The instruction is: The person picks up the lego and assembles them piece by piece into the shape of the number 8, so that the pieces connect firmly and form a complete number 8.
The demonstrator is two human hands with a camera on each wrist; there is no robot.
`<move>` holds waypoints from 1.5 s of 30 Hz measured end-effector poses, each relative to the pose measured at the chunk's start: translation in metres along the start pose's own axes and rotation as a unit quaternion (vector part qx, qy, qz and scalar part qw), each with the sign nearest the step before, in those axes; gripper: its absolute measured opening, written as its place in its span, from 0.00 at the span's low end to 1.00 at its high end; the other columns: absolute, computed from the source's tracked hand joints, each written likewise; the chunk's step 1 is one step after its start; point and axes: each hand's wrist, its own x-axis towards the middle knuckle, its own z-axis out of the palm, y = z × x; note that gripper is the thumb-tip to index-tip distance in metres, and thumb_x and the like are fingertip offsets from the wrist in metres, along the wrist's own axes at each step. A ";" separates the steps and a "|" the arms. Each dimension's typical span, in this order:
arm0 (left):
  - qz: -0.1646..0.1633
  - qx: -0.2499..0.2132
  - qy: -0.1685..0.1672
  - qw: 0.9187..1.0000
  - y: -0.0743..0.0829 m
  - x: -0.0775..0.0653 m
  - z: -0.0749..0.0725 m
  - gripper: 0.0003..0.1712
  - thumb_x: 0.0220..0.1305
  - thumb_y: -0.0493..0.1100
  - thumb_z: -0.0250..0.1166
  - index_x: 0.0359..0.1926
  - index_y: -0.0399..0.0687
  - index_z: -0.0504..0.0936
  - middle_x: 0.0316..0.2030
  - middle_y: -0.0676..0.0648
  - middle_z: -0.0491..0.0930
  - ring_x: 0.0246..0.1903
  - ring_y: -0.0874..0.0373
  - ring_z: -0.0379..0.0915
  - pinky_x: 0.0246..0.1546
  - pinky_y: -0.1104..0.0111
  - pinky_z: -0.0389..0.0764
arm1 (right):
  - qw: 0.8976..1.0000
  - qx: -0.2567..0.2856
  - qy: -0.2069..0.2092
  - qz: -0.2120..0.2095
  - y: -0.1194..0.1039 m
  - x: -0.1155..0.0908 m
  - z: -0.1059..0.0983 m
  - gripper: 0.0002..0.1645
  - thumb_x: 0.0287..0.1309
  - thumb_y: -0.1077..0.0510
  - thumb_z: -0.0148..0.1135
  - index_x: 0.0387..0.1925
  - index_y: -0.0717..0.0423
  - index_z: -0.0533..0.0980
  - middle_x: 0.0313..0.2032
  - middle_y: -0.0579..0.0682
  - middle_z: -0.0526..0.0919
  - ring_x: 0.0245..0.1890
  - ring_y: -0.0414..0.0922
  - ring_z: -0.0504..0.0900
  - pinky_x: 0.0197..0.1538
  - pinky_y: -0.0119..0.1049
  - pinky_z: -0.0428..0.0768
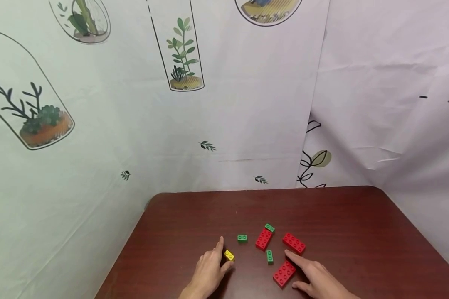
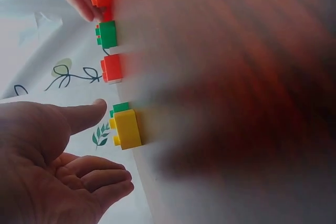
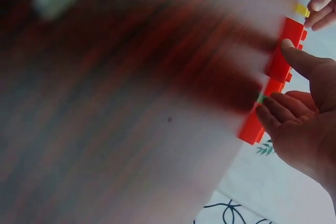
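My left hand [image 1: 208, 269] is low over the table, thumb and forefinger spread on either side of a small yellow brick [image 1: 229, 255]. In the left wrist view a gap shows between the thumb and the yellow brick [image 2: 126, 129]. My right hand [image 1: 316, 277] reaches in from the front right, its thumb and forefinger parted beside a red brick [image 1: 284, 274]. Its forefinger stretches toward a second red brick [image 1: 294, 243]. Between the hands stand a green brick [image 1: 270, 257] and a third red brick [image 1: 264, 239] with a green brick [image 1: 270, 228] at its far end.
Another small green brick [image 1: 242, 238] sits beyond the yellow one. The bricks stand studs up on a dark red-brown table [image 1: 179, 220] with rounded far corners. White cloth [image 1: 247, 124] printed with plants hangs behind the table and along both sides.
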 end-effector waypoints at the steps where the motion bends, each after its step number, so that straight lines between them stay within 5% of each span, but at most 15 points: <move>1: -0.001 -0.001 0.000 1.000 0.000 0.001 0.000 0.47 0.62 0.49 0.79 0.73 0.27 0.70 0.53 0.29 0.85 0.47 0.39 0.86 0.47 0.44 0.85 | 1.000 0.000 0.000 0.000 0.000 0.001 0.000 0.48 0.57 0.55 0.82 0.73 0.67 0.70 0.69 0.66 0.75 0.63 0.56 0.80 0.52 0.48 0.86; 6: -0.005 -0.007 -0.001 1.000 -0.001 0.004 0.002 0.44 0.60 0.48 0.81 0.70 0.29 0.76 0.47 0.34 0.88 0.38 0.45 0.88 0.37 0.50 0.87 | 1.000 0.005 -0.001 0.009 -0.001 0.004 0.001 0.46 0.58 0.57 0.81 0.73 0.66 0.70 0.68 0.65 0.77 0.61 0.51 0.82 0.51 0.47 0.86; 20: -0.014 -0.016 0.027 0.999 -0.001 0.005 0.005 0.37 0.57 0.47 0.82 0.64 0.33 0.83 0.53 0.37 0.88 0.47 0.39 0.88 0.38 0.48 0.87 | 1.000 -0.013 0.013 0.015 -0.004 0.010 0.002 0.37 0.59 0.61 0.79 0.69 0.62 0.76 0.62 0.62 0.83 0.59 0.61 0.84 0.51 0.53 0.86; 35: -0.017 -0.023 0.035 0.999 -0.001 0.004 0.008 0.34 0.57 0.45 0.82 0.61 0.32 0.84 0.52 0.38 0.88 0.51 0.39 0.87 0.46 0.48 0.86 | 0.999 -0.027 0.016 -0.013 -0.002 0.007 0.002 0.30 0.61 0.60 0.78 0.64 0.59 0.80 0.58 0.56 0.86 0.56 0.48 0.86 0.50 0.46 0.87; 45: -0.008 0.001 0.065 0.998 0.003 0.003 0.008 0.31 0.56 0.44 0.83 0.58 0.34 0.87 0.48 0.38 0.90 0.43 0.39 0.89 0.38 0.51 0.87 | 1.000 -0.001 -0.004 0.014 -0.002 0.007 0.001 0.30 0.61 0.58 0.78 0.63 0.58 0.81 0.57 0.54 0.86 0.53 0.43 0.85 0.51 0.51 0.86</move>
